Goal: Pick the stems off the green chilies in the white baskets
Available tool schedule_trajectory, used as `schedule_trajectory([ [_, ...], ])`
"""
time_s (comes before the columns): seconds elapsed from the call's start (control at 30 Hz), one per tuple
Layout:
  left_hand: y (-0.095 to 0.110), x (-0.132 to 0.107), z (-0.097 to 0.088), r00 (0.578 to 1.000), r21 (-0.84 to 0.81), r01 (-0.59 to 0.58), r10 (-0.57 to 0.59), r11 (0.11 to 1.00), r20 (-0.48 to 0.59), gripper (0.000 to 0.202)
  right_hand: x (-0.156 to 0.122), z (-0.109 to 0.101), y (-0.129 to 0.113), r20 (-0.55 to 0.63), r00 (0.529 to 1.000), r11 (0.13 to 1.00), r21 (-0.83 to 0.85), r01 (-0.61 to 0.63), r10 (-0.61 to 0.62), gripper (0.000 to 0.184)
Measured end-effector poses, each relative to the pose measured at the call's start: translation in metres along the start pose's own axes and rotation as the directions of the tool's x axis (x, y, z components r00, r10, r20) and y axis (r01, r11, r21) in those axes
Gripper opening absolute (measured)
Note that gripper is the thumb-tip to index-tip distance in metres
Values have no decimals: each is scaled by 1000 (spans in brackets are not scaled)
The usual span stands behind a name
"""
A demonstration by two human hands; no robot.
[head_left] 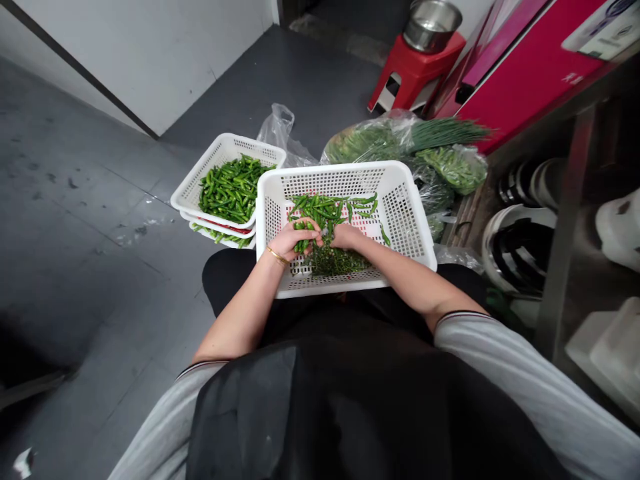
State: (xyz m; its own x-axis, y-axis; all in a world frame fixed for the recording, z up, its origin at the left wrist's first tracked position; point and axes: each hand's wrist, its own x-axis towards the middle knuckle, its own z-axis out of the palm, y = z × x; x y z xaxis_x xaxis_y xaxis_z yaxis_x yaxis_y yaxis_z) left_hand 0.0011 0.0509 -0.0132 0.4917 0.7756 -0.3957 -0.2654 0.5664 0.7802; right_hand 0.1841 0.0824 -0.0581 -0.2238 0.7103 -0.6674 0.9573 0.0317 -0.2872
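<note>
Both forearms came in from the bottom, elbows bent and out to the sides, wrists meeting in the middle of a white basket (403, 220) that sat across the person's lap. The left hand (295, 239) had a thin gold bangle (277, 255) at the wrist and lay knuckles up. Its fingers were curled tight round a small bunch of green chillies (327, 208), the tips poking out between them. The right hand (349, 236) was just beside it, pretty much touching, palm turned down and inward. Its fingers looked bunched together at the end of that same bunch, but honestly it was too small to tell exactly what they'd got hold of.

The rest of the chillies lay loose in the far half of the basket, and a dark heap of stems (336, 262) sat in the near half, right under the hands.

On the grey floor (75, 200), off to the left, was a stack of baskets (197, 183), the top one full of more chillies. Bags of greens (450, 163) lay behind the lap basket. Further back stood a red stool (410, 77) with a metal bowl (431, 25) on top.
</note>
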Motion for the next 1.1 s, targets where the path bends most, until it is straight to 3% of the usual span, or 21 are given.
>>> schedule_trajectory([
  [0.07,-4,3,-1,995,36,57,-54,998,-81,33,-7,-7,14,67,998,972,232,-37,22,21],
  [0.1,-7,6,0,989,56,85,-77,995,-128,33,-13,-10,20,86,996,915,399,-51,18,23],
  [0.2,-19,18,10,972,107,121,-96,987,-216,35,-38,-13,28,29,998,580,815,5,-49,28],
  [0.27,-25,24,18,974,116,105,-79,988,-214,39,-51,-9,24,-64,995,395,914,90,-79,31],
  [0.3,-26,25,21,976,117,99,-74,988,-203,41,-56,-8,21,-106,990,356,925,131,-89,32],
  [0.37,-25,25,24,980,149,106,-78,983,-184,40,-60,-7,18,-149,978,379,905,195,-147,36],
  [0.47,-14,19,26,984,325,112,-59,939,-168,38,-59,-11,21,-137,957,508,823,254,-257,47],
  [0.57,-4,11,30,994,459,64,-14,886,-111,42,-60,-13,23,-176,950,638,708,304,-258,53],
  [0.67,-4,5,33,991,406,122,-89,906,-99,45,-67,-7,20,-367,904,865,356,353,-217,49],
  [0.73,-8,3,31,976,375,205,-158,904,-153,45,-70,-3,22,-454,868,969,40,246,-202,44],
  [0.83,-14,4,23,953,346,271,-200,898,-228,36,-64,-3,35,-256,963,965,-261,14,-83,31],
  [0.9,-14,7,14,948,237,259,-199,936,-250,27,-51,-7,43,-142,990,929,-368,-30,-24,28],
  [1.03,-9,12,2,961,5,170,-164,986,-220,30,-13,-15,41,-252,952,908,-416,55,-173,35],
  [1.1,-7,11,0,969,-17,133,-134,991,-206,35,5,-17,37,-281,948,911,-411,21,-148,37],
])
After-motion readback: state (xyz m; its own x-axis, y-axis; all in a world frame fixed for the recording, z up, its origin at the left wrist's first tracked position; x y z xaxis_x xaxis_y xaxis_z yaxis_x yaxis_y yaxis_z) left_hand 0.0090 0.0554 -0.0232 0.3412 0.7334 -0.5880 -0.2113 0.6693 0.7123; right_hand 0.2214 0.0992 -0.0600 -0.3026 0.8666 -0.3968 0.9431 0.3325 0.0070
